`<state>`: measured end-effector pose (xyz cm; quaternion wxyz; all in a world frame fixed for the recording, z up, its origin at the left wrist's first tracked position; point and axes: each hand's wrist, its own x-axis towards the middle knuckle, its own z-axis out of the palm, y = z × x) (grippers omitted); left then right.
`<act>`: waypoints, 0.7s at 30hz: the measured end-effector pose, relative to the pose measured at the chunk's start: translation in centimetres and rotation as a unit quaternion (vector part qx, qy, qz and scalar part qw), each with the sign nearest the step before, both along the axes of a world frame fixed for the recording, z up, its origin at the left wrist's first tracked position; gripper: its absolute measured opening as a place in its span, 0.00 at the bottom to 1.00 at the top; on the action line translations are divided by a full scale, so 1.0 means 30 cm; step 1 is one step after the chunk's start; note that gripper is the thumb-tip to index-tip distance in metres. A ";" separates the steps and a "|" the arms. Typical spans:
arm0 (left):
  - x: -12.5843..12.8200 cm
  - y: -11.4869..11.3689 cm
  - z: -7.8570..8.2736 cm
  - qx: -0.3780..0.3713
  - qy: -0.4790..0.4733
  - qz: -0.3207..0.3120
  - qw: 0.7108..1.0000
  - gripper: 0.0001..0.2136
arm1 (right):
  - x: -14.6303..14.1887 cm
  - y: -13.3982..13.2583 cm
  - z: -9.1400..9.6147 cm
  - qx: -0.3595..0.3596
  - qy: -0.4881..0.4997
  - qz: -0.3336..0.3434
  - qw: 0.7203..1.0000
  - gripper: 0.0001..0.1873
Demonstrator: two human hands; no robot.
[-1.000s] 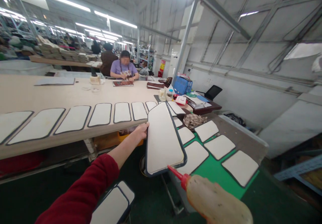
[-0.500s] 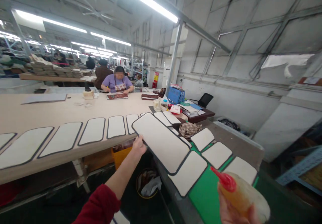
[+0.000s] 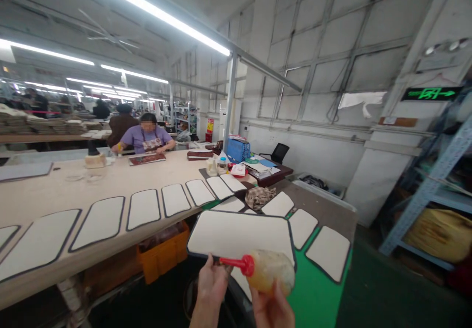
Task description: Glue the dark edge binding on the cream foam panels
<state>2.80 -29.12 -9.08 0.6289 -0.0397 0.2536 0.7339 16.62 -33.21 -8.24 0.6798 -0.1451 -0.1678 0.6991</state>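
Note:
My left hand (image 3: 212, 283) grips the near edge of a large white panel (image 3: 239, 232) with dark edging and rounded corners, its thumb on top. The panel is held tilted over the side table. In my right hand (image 3: 271, 306) is a squeeze bottle (image 3: 273, 271) with a red nozzle, lying on its side. Its nozzle points left, close to my left fingers and the panel's near edge, and the bottle hides part of the panel. Whether the tip touches anything, I cannot tell. Yellowish contents show through the bottle. Under the held panel, part of another white panel is visible.
Similar panels (image 3: 101, 222) lie in a row along the long table (image 3: 121, 173). More panels (image 3: 329, 253) rest on the green-topped side table (image 3: 317, 288), near a checked cloth (image 3: 260, 197). An orange crate (image 3: 164, 254) sits below. Across the table, a person (image 3: 144, 138) works.
The large panel has turned and come closer with my left hand. My right hand has brought the bottle left to the panel's near edge. The view has swung to the right.

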 end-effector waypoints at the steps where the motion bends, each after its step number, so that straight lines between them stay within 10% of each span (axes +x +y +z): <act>1: 0.012 -0.023 0.006 -0.017 -0.026 0.021 0.999 0.23 | 0.011 0.009 0.005 -0.007 0.008 0.000 1.000 0.17; 5: 0.042 -0.137 -0.022 0.022 -0.054 0.024 0.998 0.19 | 0.037 0.028 0.020 -0.022 0.023 -0.006 0.999 0.19; 10: -0.047 -0.296 -0.103 0.011 0.137 -0.172 0.975 0.09 | 0.051 0.039 0.014 -0.031 0.026 -0.022 0.999 0.24; 12: -0.129 -0.312 -0.031 0.002 0.288 -0.107 0.952 0.12 | 0.061 0.038 -0.006 -0.026 0.015 -0.001 1.000 0.23; 16: -0.236 -0.193 0.276 0.046 0.556 -0.003 0.830 0.16 | 0.065 0.007 -0.033 -0.012 -0.012 0.051 0.999 0.24; 21: -0.171 0.040 0.466 0.147 0.630 -0.110 0.755 0.18 | 0.030 -0.078 0.010 -0.029 -0.017 0.006 0.999 0.21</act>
